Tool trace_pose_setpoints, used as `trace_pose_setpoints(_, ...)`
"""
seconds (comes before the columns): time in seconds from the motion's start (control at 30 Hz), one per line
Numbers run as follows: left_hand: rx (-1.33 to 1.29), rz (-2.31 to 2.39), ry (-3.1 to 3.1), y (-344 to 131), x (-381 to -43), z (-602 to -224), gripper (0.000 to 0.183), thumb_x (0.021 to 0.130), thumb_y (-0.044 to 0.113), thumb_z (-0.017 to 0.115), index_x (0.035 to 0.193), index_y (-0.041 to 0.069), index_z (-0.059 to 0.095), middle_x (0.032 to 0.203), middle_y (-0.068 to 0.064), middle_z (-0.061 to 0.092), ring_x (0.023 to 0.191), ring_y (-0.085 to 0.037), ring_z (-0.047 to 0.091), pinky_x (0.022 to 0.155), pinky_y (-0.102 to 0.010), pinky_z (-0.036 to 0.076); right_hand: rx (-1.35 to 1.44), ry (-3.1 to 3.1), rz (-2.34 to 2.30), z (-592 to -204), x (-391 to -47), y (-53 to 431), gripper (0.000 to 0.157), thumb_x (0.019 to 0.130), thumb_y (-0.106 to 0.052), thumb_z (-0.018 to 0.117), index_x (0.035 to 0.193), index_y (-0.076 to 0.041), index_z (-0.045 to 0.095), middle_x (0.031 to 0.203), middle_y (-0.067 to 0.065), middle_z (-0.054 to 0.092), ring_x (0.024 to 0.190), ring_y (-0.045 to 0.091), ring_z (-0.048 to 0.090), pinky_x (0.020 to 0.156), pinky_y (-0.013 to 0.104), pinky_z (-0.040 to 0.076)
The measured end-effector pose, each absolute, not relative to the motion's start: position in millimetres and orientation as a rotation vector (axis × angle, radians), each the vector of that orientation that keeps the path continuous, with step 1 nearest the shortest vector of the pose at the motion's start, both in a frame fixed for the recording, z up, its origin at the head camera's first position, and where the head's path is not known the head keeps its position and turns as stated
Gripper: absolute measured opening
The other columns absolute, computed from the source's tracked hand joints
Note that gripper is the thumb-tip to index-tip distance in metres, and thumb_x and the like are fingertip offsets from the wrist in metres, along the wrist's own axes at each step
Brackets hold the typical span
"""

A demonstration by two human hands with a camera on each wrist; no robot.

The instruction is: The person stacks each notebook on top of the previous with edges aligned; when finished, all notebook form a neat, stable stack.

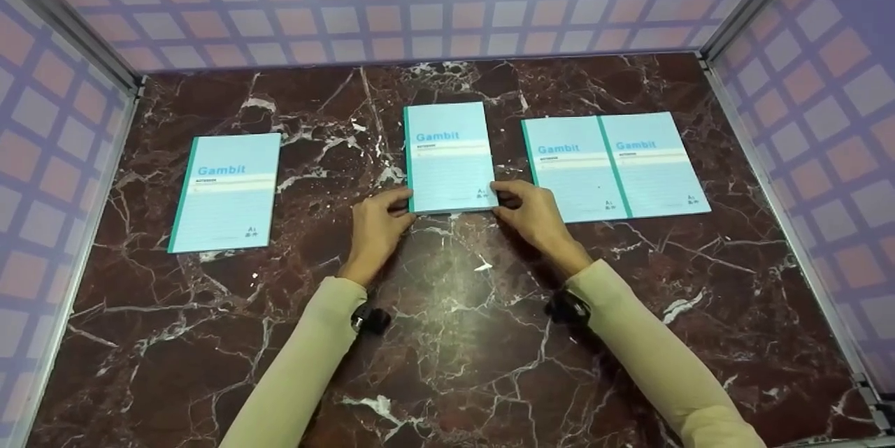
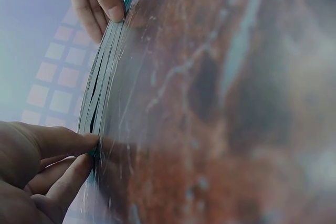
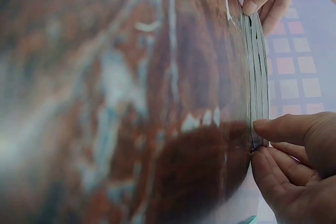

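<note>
A small stack of light-blue Gambit notebooks [image 1: 451, 158] with a green spine lies at the table's middle. Several layers show along the stack's near edge [image 2: 102, 77] in the left wrist view, with thin gaps between them. At its near left corner, my left hand [image 1: 381, 231] grips the spine side with thumb and fingers. My right hand [image 1: 535, 217] holds the opposite near corner in the same manner. Beside that hand, partly covered by it, lies a blue notebook [image 1: 570, 172]. Both hands also appear from the side in the right wrist view, around the layered edge [image 3: 256, 72].
Another blue notebook [image 1: 227, 189] lies apart at the left. At the right, a further notebook [image 1: 657, 168] adjoins the partly covered one. Checkered panels [image 1: 391, 8] border the brown marbled table [image 1: 447, 364] at the back and sides.
</note>
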State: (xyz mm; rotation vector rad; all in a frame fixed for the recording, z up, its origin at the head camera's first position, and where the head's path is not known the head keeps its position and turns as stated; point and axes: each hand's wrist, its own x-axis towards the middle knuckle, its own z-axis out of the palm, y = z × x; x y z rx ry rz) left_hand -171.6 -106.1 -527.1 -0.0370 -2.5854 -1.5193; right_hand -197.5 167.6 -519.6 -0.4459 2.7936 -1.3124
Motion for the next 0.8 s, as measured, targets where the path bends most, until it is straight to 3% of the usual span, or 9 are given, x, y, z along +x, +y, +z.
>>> trace_pose_setpoints(0.33,0.002,-1.493,-2.615,-107.3,-171.6,-524.7,0.038,0.083,-0.009,0.086,0.120,-0.002,0.079,0.110,-0.021,0.078,0.098,-0.032,0.078,0.083,-0.039,0.065,-0.407,2.817,-1.285,-518.0,-197.2,167.4,0.041,0.091,0.005,0.081,0.131,0.000,0.074,0.123,0.020,0.074,0.108,0.034,0.074,0.094,0.043,0.061)
trace_pose_setpoints(0.8,0.053,-1.477,-2.633,-108.7,-170.6,-526.0,0.034,0.086,-0.005,0.086,0.119,0.003,0.081,0.105,-0.017,0.079,0.093,-0.027,0.079,0.078,-0.037,0.066,-0.362,2.790,-1.309,-519.3,-196.7,167.7,0.041,0.091,0.005,0.080,0.131,-0.001,0.074,0.125,0.019,0.074,0.111,0.034,0.073,0.094,0.043,0.062)
